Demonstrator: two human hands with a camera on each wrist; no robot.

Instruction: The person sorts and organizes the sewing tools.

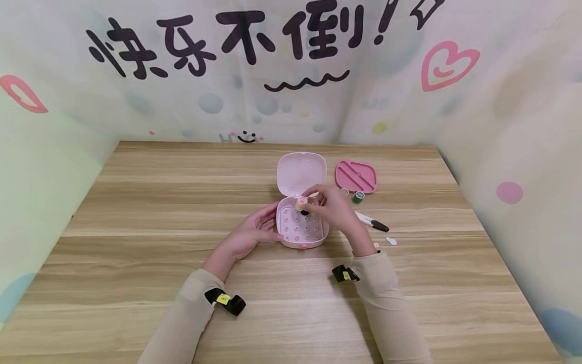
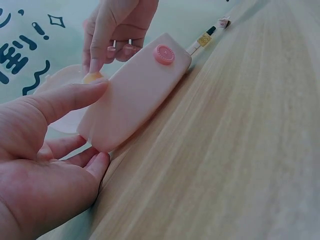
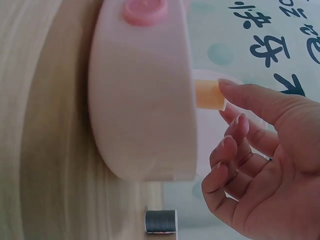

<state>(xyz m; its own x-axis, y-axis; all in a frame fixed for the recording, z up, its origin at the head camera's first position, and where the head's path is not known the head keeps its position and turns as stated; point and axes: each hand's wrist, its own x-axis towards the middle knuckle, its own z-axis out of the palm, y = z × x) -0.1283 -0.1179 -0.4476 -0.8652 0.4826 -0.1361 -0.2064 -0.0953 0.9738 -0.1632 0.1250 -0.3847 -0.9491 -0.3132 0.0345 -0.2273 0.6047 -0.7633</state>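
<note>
A pale pink sewing box (image 1: 303,243) stands with its lid (image 1: 302,173) up, and rows of small pegs (image 1: 296,228) cover its floor. My left hand (image 1: 250,233) holds the box's left side, thumb at the front rim and fingers along the outer wall. Over the back of the box, my right hand (image 1: 335,206) pinches an orange thread spool (image 3: 209,94) between thumb and index finger. The right hand's other fingers curl loosely. A small black thing (image 1: 304,213) shows just below the spool, partly hidden. Whether the spool touches a peg, I cannot tell.
Right of the box lie a dark pink divided tray (image 1: 357,177), a green thread spool (image 1: 358,197), a white tool with a black end (image 1: 378,225) and a small white flat piece (image 1: 391,241). A printed cloth wall (image 1: 209,121) rises behind the wooden table (image 1: 159,202).
</note>
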